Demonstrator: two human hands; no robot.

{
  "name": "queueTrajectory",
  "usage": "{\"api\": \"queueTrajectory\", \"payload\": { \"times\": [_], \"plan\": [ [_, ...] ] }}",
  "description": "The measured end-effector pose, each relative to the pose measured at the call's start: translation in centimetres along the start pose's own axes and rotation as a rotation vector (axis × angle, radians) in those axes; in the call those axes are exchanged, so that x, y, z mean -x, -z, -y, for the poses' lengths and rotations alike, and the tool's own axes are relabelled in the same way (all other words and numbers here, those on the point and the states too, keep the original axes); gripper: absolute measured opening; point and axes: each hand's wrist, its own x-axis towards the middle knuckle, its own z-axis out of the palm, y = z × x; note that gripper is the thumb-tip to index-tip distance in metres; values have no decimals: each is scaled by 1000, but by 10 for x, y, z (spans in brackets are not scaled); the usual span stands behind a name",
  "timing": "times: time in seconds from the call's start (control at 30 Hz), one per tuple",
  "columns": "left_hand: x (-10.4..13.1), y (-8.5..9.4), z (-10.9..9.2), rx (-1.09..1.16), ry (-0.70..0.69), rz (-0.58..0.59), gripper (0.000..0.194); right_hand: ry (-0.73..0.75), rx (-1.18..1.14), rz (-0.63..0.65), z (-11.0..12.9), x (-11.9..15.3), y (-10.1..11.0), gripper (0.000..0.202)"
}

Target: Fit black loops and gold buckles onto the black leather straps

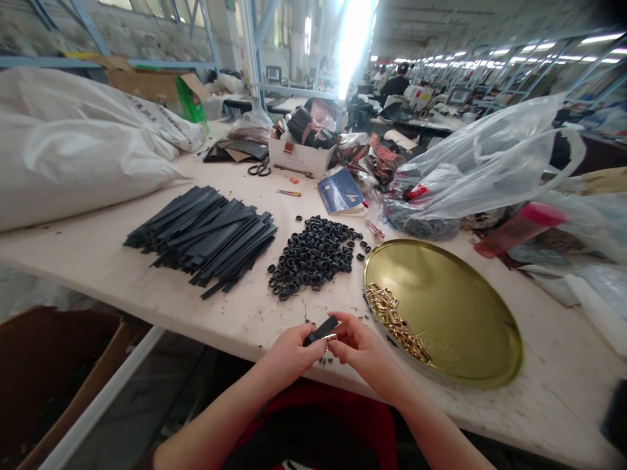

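Observation:
Near the table's front edge, my left hand [297,349] is closed on a short black strap [321,331], which slants up to the right. My right hand [354,343] pinches a small gold buckle [330,337] against the strap; its exact shape is too small to make out. A pile of small black loops [321,251] lies just beyond my hands. To the left is a heap of flat black straps [208,232]. Several gold buckles [394,323] are gathered along the near left side of a round gold tray [470,307], right of my right hand.
Scissors [259,168], a cutter [289,192] and a blue booklet [340,190] lie farther back, before a white box [300,155]. A big white sack [73,143] covers the left end. At right are a clear plastic bag [470,170] and a pink-capped bottle [519,228].

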Motion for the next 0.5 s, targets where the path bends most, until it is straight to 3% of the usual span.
{"api": "queueTrajectory", "payload": {
  "times": [0.17,0.3,0.4,0.5],
  "plan": [
    [11,8,4,90,-12,28,33,-53,-357,-149,0,-1,-3,31],
    [23,15,1,-76,-93,4,28,-223,-646,-223,0,3,-17,31],
    [28,14,-5,-127,-158,34,25,-254,-674,-180,-5,8,-31,31],
    [29,10,-8,-68,-173,44,18,-100,-452,-246,-10,16,-38,25]
  ]
}}
